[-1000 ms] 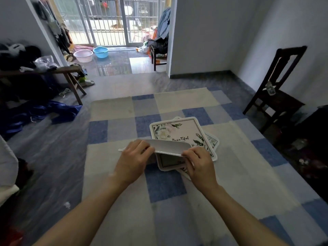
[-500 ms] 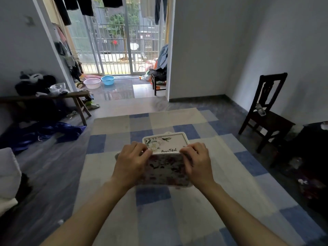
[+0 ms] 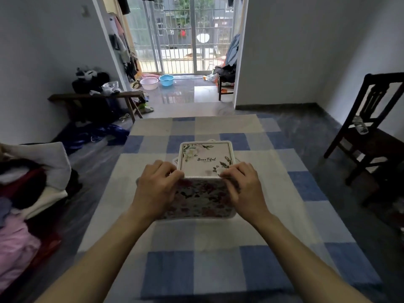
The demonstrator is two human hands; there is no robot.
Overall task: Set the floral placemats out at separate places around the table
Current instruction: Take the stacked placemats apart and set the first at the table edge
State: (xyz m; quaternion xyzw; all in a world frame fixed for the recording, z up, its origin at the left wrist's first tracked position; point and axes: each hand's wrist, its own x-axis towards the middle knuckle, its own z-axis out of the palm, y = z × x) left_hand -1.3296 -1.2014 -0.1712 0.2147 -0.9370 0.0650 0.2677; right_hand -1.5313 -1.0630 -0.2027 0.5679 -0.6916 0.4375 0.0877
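Note:
A placemat with a dense red-and-pink flower print (image 3: 201, 200) is held by its far edge in both hands, its printed face toward me, above the blue-and-cream checked tablecloth (image 3: 218, 270). My left hand (image 3: 156, 186) grips its left corner and my right hand (image 3: 242, 185) grips its right corner. Just beyond it, a white placemat with green leaves and the word "Beautiful" (image 3: 206, 158) lies flat on the cloth. A sliver of another mat shows under that one's left edge.
A dark wooden chair (image 3: 371, 132) with a plastic bottle on its seat stands at the right. Piled clothes (image 3: 26, 193) lie at the left. A wooden bench (image 3: 98, 99) with bags stands by the left wall. Two basins sit near the barred balcony door.
The flower-print placemat was edge-on over the pile; it has been turned with its printed face toward me and drawn nearer. My head has lifted, so more of the room shows.

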